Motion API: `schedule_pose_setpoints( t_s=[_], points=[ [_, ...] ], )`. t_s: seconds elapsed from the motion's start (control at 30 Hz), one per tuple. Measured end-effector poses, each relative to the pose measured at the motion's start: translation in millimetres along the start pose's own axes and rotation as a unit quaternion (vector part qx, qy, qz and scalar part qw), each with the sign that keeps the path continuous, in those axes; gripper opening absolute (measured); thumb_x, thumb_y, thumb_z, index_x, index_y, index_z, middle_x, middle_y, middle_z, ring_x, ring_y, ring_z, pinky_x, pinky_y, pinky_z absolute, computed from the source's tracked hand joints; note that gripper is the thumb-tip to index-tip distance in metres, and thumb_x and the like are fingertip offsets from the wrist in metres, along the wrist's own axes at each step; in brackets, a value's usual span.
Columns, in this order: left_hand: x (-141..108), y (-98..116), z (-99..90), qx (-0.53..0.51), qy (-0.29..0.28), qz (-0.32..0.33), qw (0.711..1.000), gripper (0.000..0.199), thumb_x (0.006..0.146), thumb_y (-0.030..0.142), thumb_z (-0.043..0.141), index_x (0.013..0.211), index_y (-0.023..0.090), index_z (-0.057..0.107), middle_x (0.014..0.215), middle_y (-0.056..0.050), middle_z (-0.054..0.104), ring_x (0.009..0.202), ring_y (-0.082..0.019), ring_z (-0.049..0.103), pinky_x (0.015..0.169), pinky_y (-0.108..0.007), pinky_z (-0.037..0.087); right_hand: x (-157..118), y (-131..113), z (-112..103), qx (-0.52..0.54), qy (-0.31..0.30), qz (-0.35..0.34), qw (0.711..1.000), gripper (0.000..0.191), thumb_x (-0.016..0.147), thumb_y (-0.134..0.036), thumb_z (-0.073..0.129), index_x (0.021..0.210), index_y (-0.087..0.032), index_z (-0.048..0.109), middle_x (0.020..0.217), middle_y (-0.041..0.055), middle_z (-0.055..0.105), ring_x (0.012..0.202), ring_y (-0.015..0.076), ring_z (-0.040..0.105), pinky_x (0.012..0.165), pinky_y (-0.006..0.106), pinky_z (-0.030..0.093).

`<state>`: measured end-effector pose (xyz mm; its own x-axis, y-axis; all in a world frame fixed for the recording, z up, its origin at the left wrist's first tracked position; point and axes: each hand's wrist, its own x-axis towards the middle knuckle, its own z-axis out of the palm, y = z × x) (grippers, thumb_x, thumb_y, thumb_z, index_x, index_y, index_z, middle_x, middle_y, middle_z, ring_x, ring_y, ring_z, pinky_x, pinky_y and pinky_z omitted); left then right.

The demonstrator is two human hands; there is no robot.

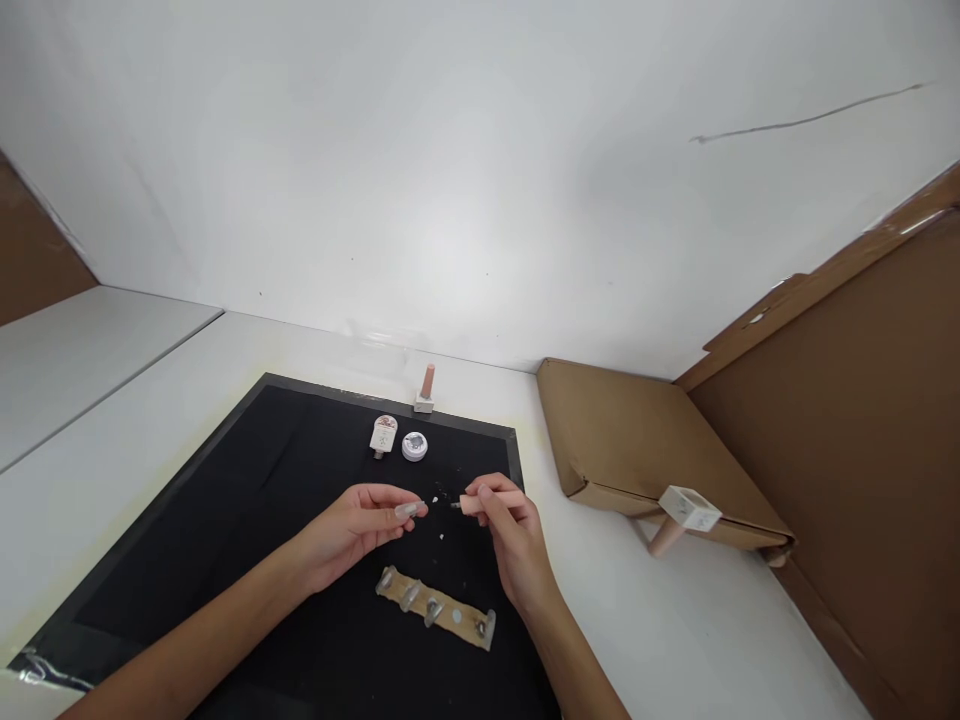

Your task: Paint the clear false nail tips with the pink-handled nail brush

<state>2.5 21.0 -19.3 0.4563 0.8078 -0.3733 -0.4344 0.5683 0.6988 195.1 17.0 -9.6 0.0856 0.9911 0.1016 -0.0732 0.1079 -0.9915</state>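
Note:
Between the fingertips of my left hand (375, 520) is a pale, shiny false nail (406, 510). My right hand (513, 535) grips a pink nail polish brush (487, 502) by its cap, bristle end pointing left at the false nail. A small gap separates brush and nail. Below the hands lies a cardboard strip (444, 606) with several greyish false nails (410, 597) stuck across it. Beyond the hands are a small round white jar (414, 446) and a white polish bottle lying flat (383, 436).
A black mat (247, 520) with small white crumbs covers much of the white table. At its back edge stands a pink-capped bottle (425, 392). On the right, a brown cardboard box (637, 430) lies flat, with another pink-capped bottle (686, 512) tipped against its front edge.

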Motion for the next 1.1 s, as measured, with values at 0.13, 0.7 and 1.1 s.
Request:
schedule_pose_setpoints(
  t_s=[0.13, 0.7, 1.1],
  points=[
    [1.2, 3.9, -5.0, 0.0, 0.002, 0.022, 1.0, 0.023, 0.063, 0.023, 0.084, 0.081, 0.013, 0.076, 0.079, -0.004, 0.072, 0.069, -0.007, 0.059, 0.07, -0.018, 0.045, -2.0, -0.5, -1.0, 0.011, 0.007, 0.005, 1.0, 0.036, 0.076, -0.043, 0.066, 0.05, -0.018, 0.066, 0.071, 0.0022, 0.059, 0.053, 0.0092, 0.041, 0.045, 0.023, 0.03],
    [1.3, 8.5, -7.3, 0.17, 0.055, 0.03, 0.983, 0.03, 0.07, 0.041, 0.075, 0.08, 0.013, 0.073, 0.067, -0.003, 0.069, 0.056, -0.008, 0.049, 0.058, -0.021, 0.038, -5.4, 5.4, 0.6, 0.013, -0.013, 0.004, 1.0, 0.027, 0.076, -0.046, 0.065, 0.075, -0.019, 0.065, 0.055, -0.0042, 0.046, 0.047, 0.0093, 0.04, 0.046, 0.024, 0.032],
    [-0.9, 11.9, -1.5, 0.243, 0.038, 0.042, 0.968, 0.028, 0.072, 0.041, 0.071, 0.079, 0.014, 0.073, 0.07, -0.004, 0.07, 0.057, -0.011, 0.049, 0.059, -0.024, 0.038, -6.9, -2.3, 1.3, -0.051, -0.082, 0.007, 0.995, 0.025, 0.077, -0.043, 0.065, 0.085, -0.019, 0.066, 0.067, -0.0006, 0.057, 0.052, 0.0099, 0.044, 0.049, 0.023, 0.037]
  ],
)
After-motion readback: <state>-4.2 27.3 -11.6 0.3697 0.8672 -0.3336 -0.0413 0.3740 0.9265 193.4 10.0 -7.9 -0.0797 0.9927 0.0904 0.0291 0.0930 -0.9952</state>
